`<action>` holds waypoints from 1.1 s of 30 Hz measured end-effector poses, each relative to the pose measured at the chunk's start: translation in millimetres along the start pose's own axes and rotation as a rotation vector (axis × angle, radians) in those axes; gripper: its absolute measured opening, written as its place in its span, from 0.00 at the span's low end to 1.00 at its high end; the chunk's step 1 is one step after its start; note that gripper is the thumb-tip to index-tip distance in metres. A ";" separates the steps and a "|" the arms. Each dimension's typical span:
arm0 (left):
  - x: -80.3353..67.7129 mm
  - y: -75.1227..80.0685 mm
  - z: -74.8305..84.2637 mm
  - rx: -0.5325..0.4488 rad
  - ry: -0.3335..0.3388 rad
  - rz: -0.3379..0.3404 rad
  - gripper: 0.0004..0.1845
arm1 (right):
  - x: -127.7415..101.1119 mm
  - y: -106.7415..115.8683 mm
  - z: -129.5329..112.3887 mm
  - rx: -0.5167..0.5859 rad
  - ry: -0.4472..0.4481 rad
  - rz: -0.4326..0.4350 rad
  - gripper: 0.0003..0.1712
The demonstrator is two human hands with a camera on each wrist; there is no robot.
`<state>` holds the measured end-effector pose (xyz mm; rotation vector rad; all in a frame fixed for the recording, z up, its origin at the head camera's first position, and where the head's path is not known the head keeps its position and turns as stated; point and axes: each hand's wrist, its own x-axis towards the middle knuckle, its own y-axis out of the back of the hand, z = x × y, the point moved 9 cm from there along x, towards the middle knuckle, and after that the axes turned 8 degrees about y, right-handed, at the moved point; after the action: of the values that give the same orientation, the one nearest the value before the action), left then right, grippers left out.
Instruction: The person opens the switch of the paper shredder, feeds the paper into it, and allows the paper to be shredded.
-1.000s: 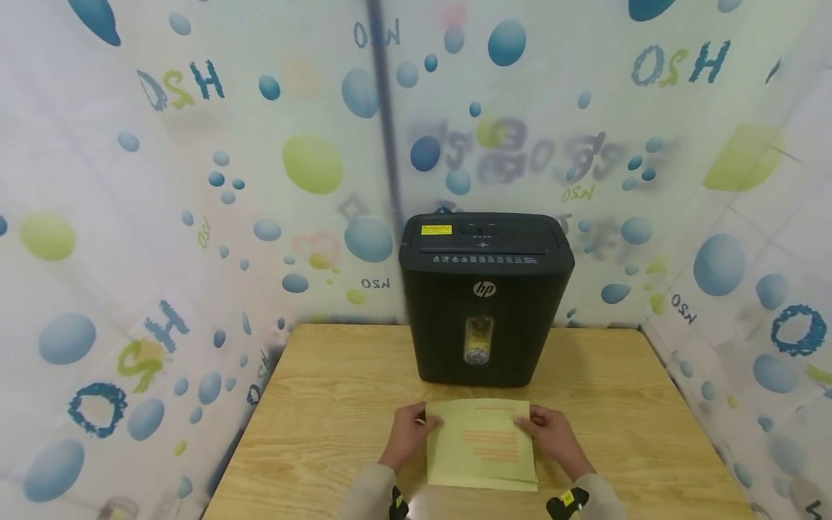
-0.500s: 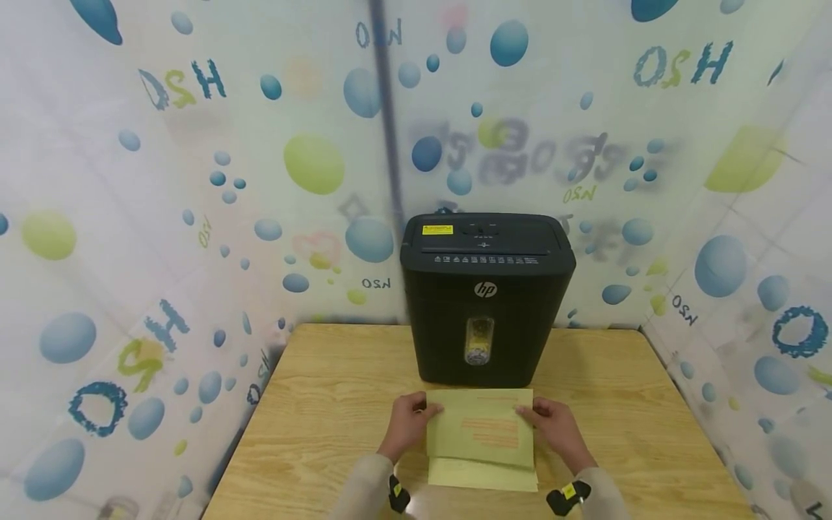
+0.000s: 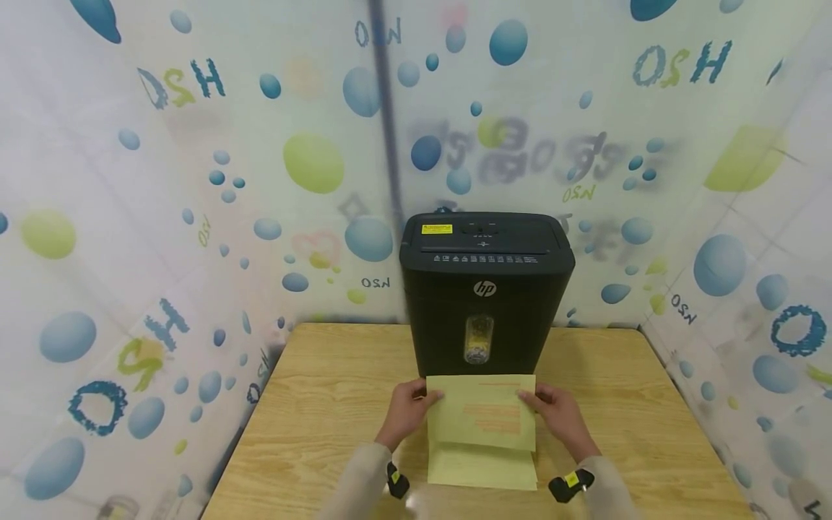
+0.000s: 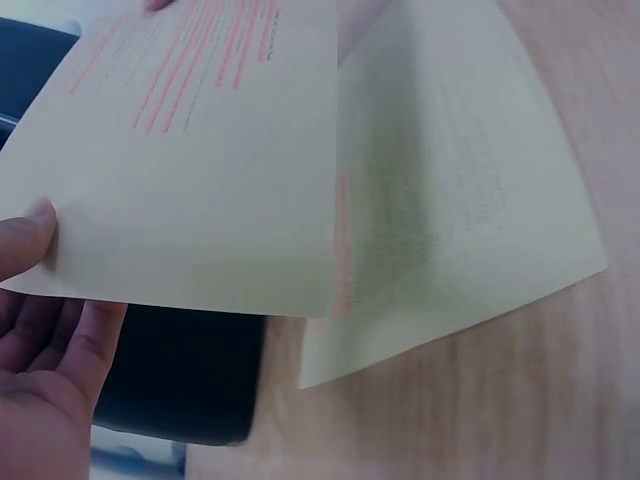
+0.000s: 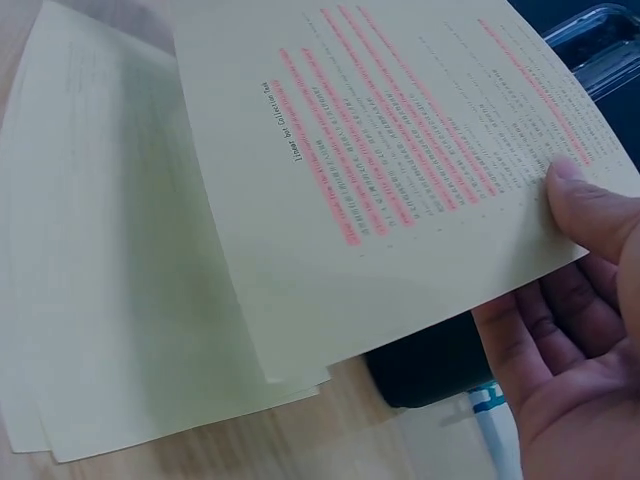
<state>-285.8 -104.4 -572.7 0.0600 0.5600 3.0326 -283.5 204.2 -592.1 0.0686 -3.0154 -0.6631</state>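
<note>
A yellowish sheet of paper (image 3: 481,419) with pink highlighted lines is raised above the table in front of the shredder. My left hand (image 3: 404,413) pinches its left edge, thumb on top and fingers beneath, as the left wrist view shows. At the opposite edge my right hand (image 3: 560,417) pinches it the same way, its thumb (image 5: 590,210) over the print. Under the raised sheet lie more yellowish sheets (image 3: 481,468), partly covered by it. In the right wrist view these lower sheets (image 5: 120,300) are slightly misaligned.
A black HP paper shredder (image 3: 448,310) stands at the back of the wooden table (image 3: 338,383), its feed slot on top and a small clear window in front. A patterned curtain (image 3: 312,238) hangs behind and along both sides.
Both hands have lifted the top sheet and carried it forward toward the shredder. More of the sheets beneath it now shows. The shredder has stayed in place.
</note>
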 end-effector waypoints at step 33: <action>30.2 38.5 86.3 0.008 -0.145 0.093 0.28 | 35.4 46.1 -87.8 -0.030 0.141 0.056 0.26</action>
<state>-313.7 -107.6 -477.6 0.3117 0.5721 3.0822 -314.9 207.4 -491.7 0.0287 -2.8610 -0.6681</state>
